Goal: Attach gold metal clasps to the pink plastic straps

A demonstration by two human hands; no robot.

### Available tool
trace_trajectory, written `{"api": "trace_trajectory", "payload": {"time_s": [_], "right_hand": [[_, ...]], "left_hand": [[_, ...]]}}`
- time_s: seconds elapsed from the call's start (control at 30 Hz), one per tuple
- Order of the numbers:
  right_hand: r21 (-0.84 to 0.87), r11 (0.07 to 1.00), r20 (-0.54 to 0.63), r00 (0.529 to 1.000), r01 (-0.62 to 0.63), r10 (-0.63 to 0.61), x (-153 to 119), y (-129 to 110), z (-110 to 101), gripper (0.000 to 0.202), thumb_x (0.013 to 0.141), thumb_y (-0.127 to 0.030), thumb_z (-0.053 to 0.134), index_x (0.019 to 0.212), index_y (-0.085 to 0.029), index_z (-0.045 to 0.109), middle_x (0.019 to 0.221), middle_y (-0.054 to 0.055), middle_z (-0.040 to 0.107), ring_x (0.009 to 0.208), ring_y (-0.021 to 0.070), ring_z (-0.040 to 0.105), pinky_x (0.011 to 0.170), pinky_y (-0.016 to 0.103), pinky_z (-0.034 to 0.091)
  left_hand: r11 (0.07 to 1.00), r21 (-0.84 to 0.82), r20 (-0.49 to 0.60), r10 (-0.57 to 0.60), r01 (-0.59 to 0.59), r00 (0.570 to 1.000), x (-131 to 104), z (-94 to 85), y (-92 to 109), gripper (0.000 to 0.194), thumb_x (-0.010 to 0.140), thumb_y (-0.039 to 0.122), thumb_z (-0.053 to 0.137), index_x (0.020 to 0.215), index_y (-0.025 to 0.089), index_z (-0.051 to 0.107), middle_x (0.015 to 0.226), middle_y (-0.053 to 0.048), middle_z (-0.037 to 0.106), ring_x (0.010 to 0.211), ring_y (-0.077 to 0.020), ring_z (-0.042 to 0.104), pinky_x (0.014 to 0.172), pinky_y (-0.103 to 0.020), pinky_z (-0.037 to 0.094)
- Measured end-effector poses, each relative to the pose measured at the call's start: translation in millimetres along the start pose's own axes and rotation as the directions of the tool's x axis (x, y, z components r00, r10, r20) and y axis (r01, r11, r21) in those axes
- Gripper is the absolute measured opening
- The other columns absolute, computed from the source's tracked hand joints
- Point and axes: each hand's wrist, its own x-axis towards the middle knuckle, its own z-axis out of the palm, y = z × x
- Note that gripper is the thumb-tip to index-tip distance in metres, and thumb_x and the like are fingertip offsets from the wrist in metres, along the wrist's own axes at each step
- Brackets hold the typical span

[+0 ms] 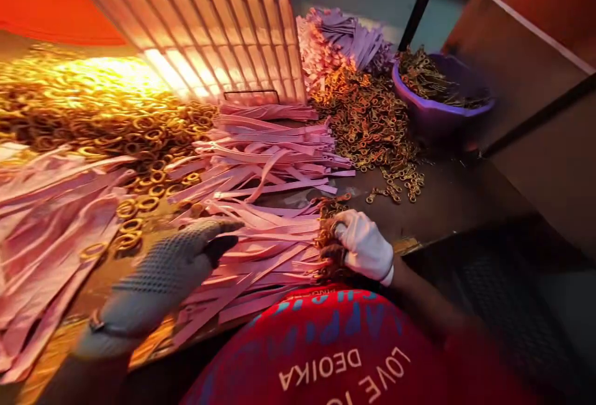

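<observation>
My left hand (172, 268), in a grey dotted glove with dark fingertips, rests over the left part of a row of pink straps (261, 253). Its fingers are stretched out, with the thumb a little apart. At the row's right end, my right hand (361, 243) wears a white glove with bare fingertips. Those fingers curl round a bunch of brass-coloured swivel clasps (326, 231) at the strap ends; how many they hold is hidden. Beyond both hands lies another stack of pink straps (265, 150).
Loose metal rings (139, 125) are heaped at left, beside longer pink strips (56, 225). More swivel clasps (372, 119) form a pile at right, near a purple basin (437, 110) holding clasps. A ribbed panel (223, 26) stands behind. The table edge (465, 225) drops off at right.
</observation>
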Motion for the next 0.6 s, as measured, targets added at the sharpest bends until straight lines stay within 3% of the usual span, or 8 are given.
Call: {"api": "trace_trajectory", "payload": {"time_s": [0.07,0.13,0.2,0.27,0.33,0.4,0.5,0.6], "right_hand": [[0.036,0.989,-0.064,0.987,-0.144,0.146,-6.9,24.2,-0.3,0.036,0.087,-0.011,0.06,0.123,-0.016,0.067,0.127,0.015,0.067,0.11,0.0265,0.06,0.092,0.034,0.047],[0.014,0.962,-0.064,0.96,-0.273,0.273,-6.9,56.5,0.8,0.038,0.089,-0.007,0.057,0.125,-0.013,0.068,0.131,0.016,0.067,0.117,0.0289,0.058,0.099,0.038,0.045],[-0.05,0.968,0.064,0.967,-0.244,0.247,0.0,87.0,5.2,0.042,0.086,0.0,0.054,0.124,-0.011,0.068,0.14,0.015,0.064,0.132,0.0334,0.05,0.103,0.041,0.04],[-0.102,0.978,0.196,0.96,-0.184,0.201,9.9,109.1,12.6,0.041,0.087,0.003,0.05,0.122,-0.008,0.069,0.143,0.018,0.062,0.136,0.0361,0.046,0.103,0.042,0.038],[-0.115,0.982,0.261,0.949,-0.151,0.177,18.4,122.5,20.7,0.038,0.088,0.004,0.049,0.119,-0.004,0.069,0.136,0.023,0.064,0.129,0.0352,0.051,0.097,0.041,0.038],[-0.101,0.984,0.267,0.949,-0.144,0.166,23.4,130.8,27.7,0.033,0.088,0.002,0.05,0.115,-0.003,0.07,0.122,0.023,0.068,0.116,0.0309,0.058,0.091,0.037,0.037],[-0.09,0.981,0.231,0.955,-0.172,0.189,26.7,136.0,35.4,0.023,0.091,-0.009,0.055,0.106,-0.008,0.072,0.107,0.019,0.07,0.101,0.0282,0.061,0.084,0.035,0.037],[-0.001,0.967,0.068,0.965,-0.254,0.254,28.7,124.8,39.1,0.022,0.095,-0.02,0.053,0.101,-0.011,0.072,0.1,0.018,0.071,0.098,0.0313,0.063,0.084,0.038,0.041]], "left_hand": [[0.959,-0.2,0.021,-0.199,0.199,0.98,-8.9,13.1,11.3,0.039,0.092,0.05,0.054,0.106,0.017,0.072,0.057,0.016,0.059,0.061,-0.0012,0.044,0.072,-0.019,0.029],[0.803,-0.458,0.189,-0.33,0.38,0.925,-10.5,28.4,30.3,0.051,0.099,0.058,0.044,0.111,0.016,0.07,0.051,0.013,0.05,0.052,0.0011,0.035,0.066,-0.018,0.024],[0.557,-0.659,0.399,-0.312,0.506,0.862,-3.8,43.0,49.0,0.066,0.1,0.069,0.037,0.115,0.014,0.07,0.062,0.006,0.062,0.049,0.0005,0.037,0.059,-0.016,0.021],[0.339,-0.746,0.525,-0.231,0.574,0.819,6.4,54.0,62.2,0.07,0.09,0.077,0.053,0.118,0.016,0.072,0.087,-0.006,0.075,0.058,-0.009,0.055,0.049,-0.015,0.022],[0.194,-0.763,0.593,-0.168,0.616,0.788,13.7,59.6,69.2,0.069,0.088,0.074,0.06,0.122,0.015,0.072,0.098,-0.013,0.076,0.071,-0.0184,0.067,0.045,-0.017,0.032],[0.106,-0.762,0.625,-0.135,0.638,0.769,15.3,60.6,71.5,0.065,0.094,0.067,0.056,0.127,0.013,0.069,0.1,-0.014,0.076,0.079,-0.0228,0.071,0.047,-0.019,0.041],[0.04,-0.75,0.656,-0.078,0.66,0.75,9.8,60.2,68.5,0.056,0.093,0.054,0.061,0.129,0.012,0.067,0.107,-0.016,0.075,0.081,-0.0218,0.073,0.046,-0.018,0.046],[0.11,-0.789,0.599,-0.075,0.604,0.797,0.7,63.5,62.5,0.042,0.083,0.03,0.075,0.12,0.011,0.069,0.105,-0.014,0.075,0.07,-0.0136,0.068,0.04,-0.013,0.042]]}}
